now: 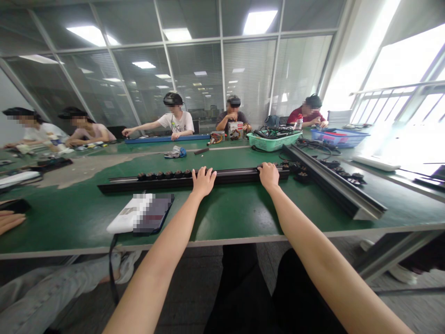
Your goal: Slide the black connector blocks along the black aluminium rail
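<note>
A long black rail [239, 176] lies crosswise on the table in front of me, with a pale strip along its top. Several small black parts [160, 175] sit in a row on its left half. My left hand [204, 182] rests on the middle of the rail, palm down and fingers spread. Toward the rail's right end, my right hand [269, 175] has its fingers curled over a small black part [259, 168], mostly hidden by the fingers.
A second long rail [333, 181] lies slanted at right, with loose black parts [354, 178] beyond it. A phone [156, 215] and a white object [121, 220] lie front left. Farther back are a green basket [274, 141] of cables, a blue basket [340, 138] and co-workers.
</note>
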